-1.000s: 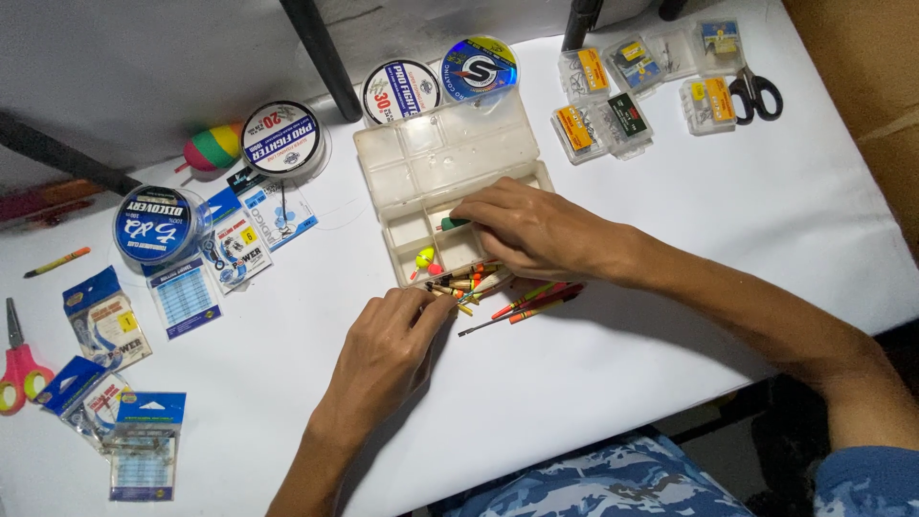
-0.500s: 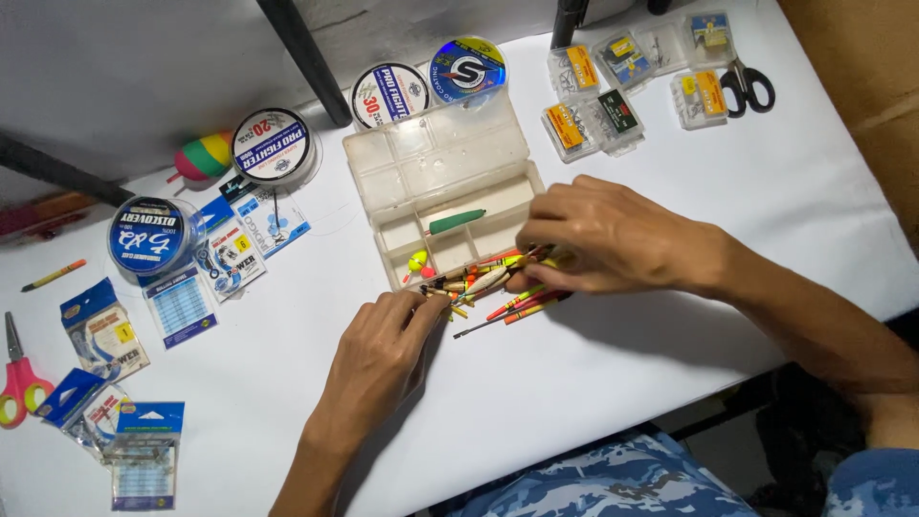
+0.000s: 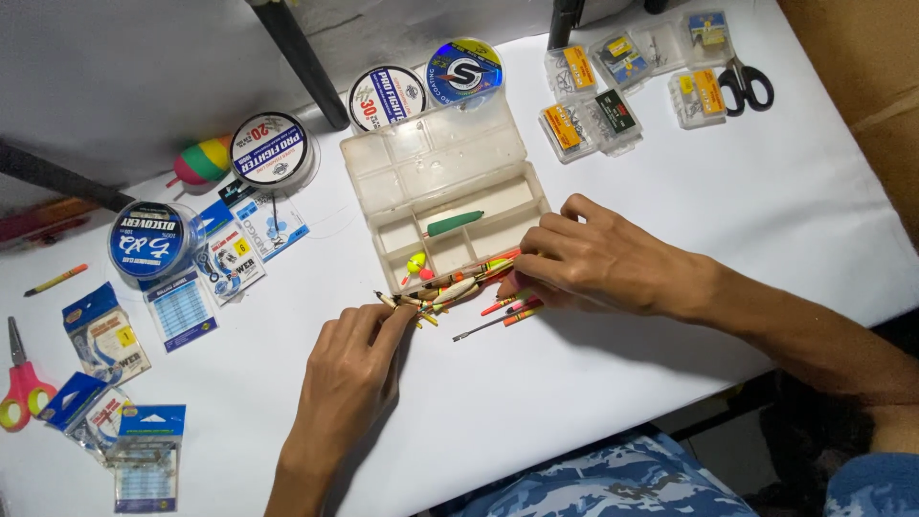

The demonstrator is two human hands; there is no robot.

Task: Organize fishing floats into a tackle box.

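Here the left hand [image 3: 349, 369] pinches its fingers together on the near ends of a bundle of slim fishing floats [image 3: 450, 287] at mid-frame. The right hand [image 3: 598, 258] curls its fingers over the far ends. The floats' long axis runs from lower left to upper right between both hands, across the front edge of the open clear plastic box [image 3: 421, 163] on the white surface [image 3: 766, 201].

Left hand [image 3: 352, 369] lies palm-down, fingers pinched; right hand [image 3: 601, 260] curled.
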